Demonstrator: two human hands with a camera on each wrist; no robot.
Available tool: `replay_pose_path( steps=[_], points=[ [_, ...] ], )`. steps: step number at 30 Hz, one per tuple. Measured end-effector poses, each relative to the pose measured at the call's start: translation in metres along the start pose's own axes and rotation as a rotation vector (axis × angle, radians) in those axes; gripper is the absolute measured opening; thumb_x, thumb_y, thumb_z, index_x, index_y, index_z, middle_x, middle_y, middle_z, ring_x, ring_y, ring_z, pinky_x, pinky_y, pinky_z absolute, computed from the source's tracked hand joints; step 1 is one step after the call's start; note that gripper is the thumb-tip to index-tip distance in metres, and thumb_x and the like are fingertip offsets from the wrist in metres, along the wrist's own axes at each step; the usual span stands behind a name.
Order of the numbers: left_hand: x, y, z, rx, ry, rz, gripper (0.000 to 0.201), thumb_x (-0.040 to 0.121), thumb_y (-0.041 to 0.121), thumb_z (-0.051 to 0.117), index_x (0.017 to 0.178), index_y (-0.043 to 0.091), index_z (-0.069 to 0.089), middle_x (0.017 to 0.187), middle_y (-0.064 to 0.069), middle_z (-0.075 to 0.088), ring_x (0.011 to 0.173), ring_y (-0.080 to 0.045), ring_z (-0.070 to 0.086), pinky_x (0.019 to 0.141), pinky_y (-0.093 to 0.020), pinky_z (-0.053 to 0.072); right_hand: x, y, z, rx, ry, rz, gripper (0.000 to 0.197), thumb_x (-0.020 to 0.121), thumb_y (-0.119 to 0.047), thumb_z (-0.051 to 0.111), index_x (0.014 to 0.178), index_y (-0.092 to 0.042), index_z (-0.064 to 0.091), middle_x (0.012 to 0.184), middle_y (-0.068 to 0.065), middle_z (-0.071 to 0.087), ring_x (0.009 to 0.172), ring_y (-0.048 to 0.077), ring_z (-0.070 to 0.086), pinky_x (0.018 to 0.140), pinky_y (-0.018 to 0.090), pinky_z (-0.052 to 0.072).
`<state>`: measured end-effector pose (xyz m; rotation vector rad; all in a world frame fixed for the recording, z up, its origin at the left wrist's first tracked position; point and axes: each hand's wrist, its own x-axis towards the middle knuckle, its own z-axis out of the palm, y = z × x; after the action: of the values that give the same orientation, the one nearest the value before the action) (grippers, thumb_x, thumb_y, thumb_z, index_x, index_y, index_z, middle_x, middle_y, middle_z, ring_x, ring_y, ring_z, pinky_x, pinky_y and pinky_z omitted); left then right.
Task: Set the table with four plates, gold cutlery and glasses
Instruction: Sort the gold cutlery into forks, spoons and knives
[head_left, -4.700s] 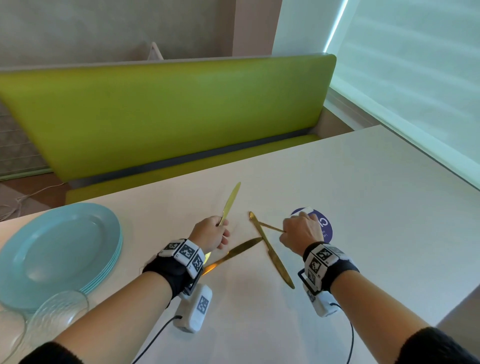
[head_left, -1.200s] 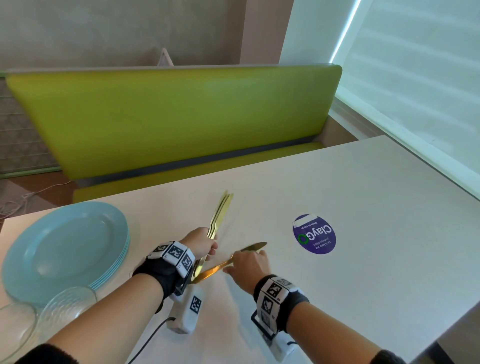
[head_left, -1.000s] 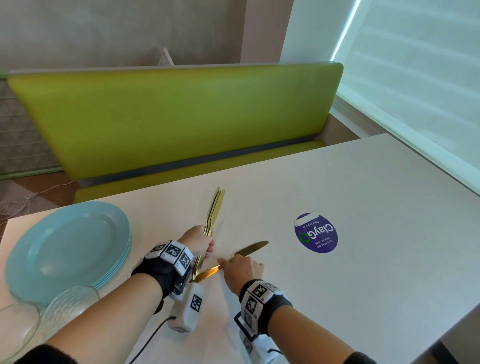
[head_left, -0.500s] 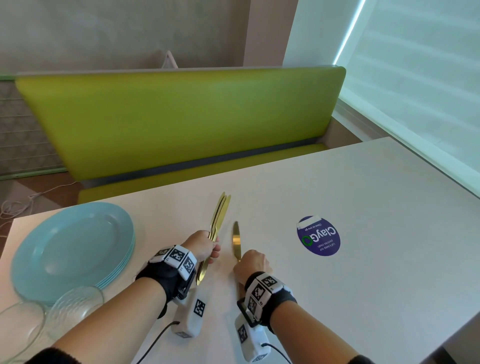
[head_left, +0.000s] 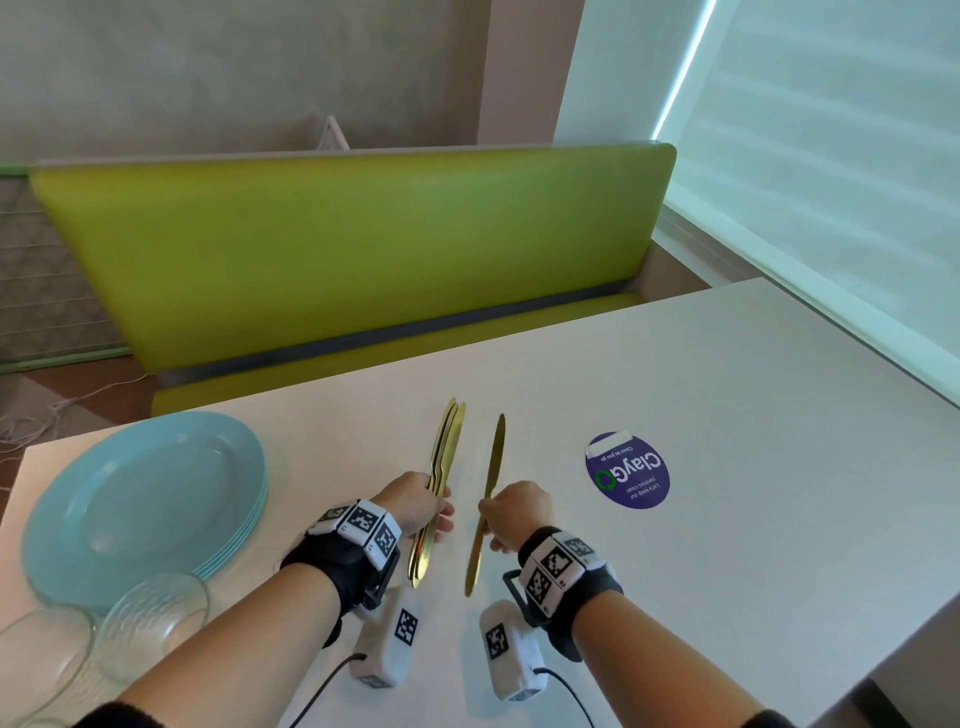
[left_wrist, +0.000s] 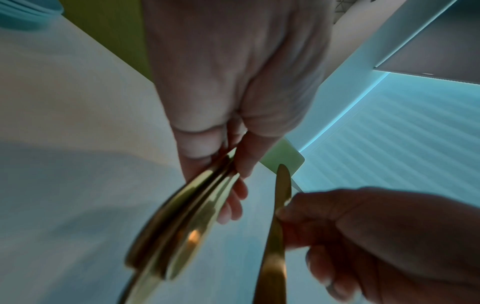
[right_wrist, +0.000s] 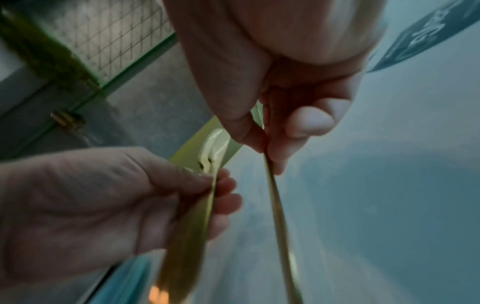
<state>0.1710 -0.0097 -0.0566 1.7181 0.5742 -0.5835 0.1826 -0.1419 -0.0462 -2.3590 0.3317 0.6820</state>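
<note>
Pinching a single gold knife (head_left: 487, 499) between thumb and fingertips, the right hand (head_left: 519, 512) held it just beside the bundle of gold knives (head_left: 441, 478) gripped in the curled fingers of the left hand (head_left: 415, 504). That bundle fanned loosely below the fingers; adding another piece could have let one slide out and clatter onto the table (head_left: 727, 415), since smooth handles gave little purchase.

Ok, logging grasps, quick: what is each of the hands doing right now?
Left hand: closed, gripping a bundle of gold knives.
Right hand: closed, pinching a single gold knife.
</note>
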Motion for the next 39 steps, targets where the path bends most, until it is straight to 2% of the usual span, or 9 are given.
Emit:
replay_pose_path(
  steps=[5,8,18,20,22,26,32,36,39],
  points=[
    [-0.009,0.006,0.009,0.068,-0.045,0.044,0.014,0.088,0.007,0.054,0.101,0.006,0.059,0.092,-0.015,0.067,0.076,-0.023,0.065,0.079,-0.038,0.057,-0.014,-0.01,-0.013,0.079,-0.05,-0.03,0.026,0.091,-0.021,0.051,0.07,-0.009,0.063,0.055,-0.001,0.062,0.034,0.004,0.051,0.038,0.013,0.044],
    [-0.013,0.009,0.014,0.126,-0.076,0.082,0.018,0.081,0.011,0.056,0.095,0.005,0.065,0.096,-0.022,0.07,0.08,-0.027,0.063,0.086,-0.044,0.055,-0.02,-0.012,-0.015,0.06,-0.064,-0.056,0.029,0.093,-0.025,0.052,0.07,-0.01,0.062,0.065,0.002,0.066,0.042,0.007,0.054,0.045,0.015,0.045],
    [-0.052,0.009,0.026,0.312,-0.126,0.211,0.017,0.077,0.001,0.051,0.068,0.015,0.057,0.074,-0.009,0.063,0.07,-0.023,0.055,0.058,-0.024,0.042,-0.053,-0.002,-0.021,-0.077,-0.09,-0.074,0.033,0.094,-0.018,0.047,0.064,-0.011,0.057,0.083,0.009,0.072,0.051,0.012,0.055,0.066,0.022,0.053],
    [-0.062,0.001,0.026,0.352,-0.121,0.24,0.018,0.076,0.003,0.053,0.065,0.016,0.056,0.073,-0.008,0.063,0.072,-0.023,0.057,0.064,-0.03,0.046,-0.066,0.0,-0.017,-0.123,-0.106,-0.09,0.034,0.094,-0.017,0.047,0.061,-0.013,0.055,0.085,0.009,0.073,0.057,0.015,0.057,0.073,0.024,0.055],
    [-0.074,-0.007,0.023,0.386,-0.112,0.259,0.015,0.077,0.004,0.055,0.068,0.015,0.057,0.075,-0.008,0.065,0.073,-0.023,0.059,0.072,-0.034,0.05,-0.079,0.002,-0.01,-0.147,-0.118,-0.107,0.032,0.093,-0.018,0.05,0.061,-0.015,0.054,0.078,0.006,0.071,0.053,0.013,0.055,0.068,0.023,0.055],
    [-0.105,-0.035,0.017,0.427,-0.109,0.282,0.016,0.082,0.004,0.056,0.071,0.015,0.058,0.078,-0.007,0.067,0.072,-0.019,0.061,0.068,-0.029,0.053,-0.113,0.011,0.009,-0.21,-0.117,-0.09,0.013,0.087,-0.018,0.058,0.078,-0.01,0.064,0.081,0.007,0.07,0.055,0.015,0.053,0.058,0.023,0.047],
    [-0.162,-0.094,0.0,0.504,-0.055,0.286,0.02,0.082,0.007,0.059,0.1,0.008,0.068,0.088,-0.01,0.071,0.07,-0.016,0.065,0.073,-0.028,0.055,-0.176,0.041,0.039,-0.17,-0.09,-0.094,0.015,0.089,-0.03,0.058,0.08,-0.018,0.06,0.08,-0.004,0.066,0.052,0.006,0.052,0.043,0.017,0.041],
    [-0.203,-0.14,-0.012,0.692,-0.07,0.275,0.01,0.08,0.005,0.06,0.085,0.012,0.066,0.088,-0.01,0.069,0.074,-0.017,0.061,0.069,-0.026,0.054,-0.209,0.065,0.051,-0.247,-0.06,-0.032,0.016,0.089,-0.03,0.059,0.084,-0.015,0.061,0.072,-0.006,0.063,0.049,0.006,0.052,0.042,0.017,0.042],
    [-0.227,-0.173,-0.017,0.916,-0.101,0.29,0.02,0.084,0.011,0.061,0.102,0.005,0.068,0.109,-0.012,0.068,0.102,-0.024,0.063,0.076,-0.024,0.047,-0.232,0.079,0.058,-0.292,-0.041,0.006,0.017,0.091,-0.028,0.056,0.089,-0.012,0.06,0.067,-0.008,0.057,0.051,0.006,0.052,0.043,0.015,0.041]
  ],
)
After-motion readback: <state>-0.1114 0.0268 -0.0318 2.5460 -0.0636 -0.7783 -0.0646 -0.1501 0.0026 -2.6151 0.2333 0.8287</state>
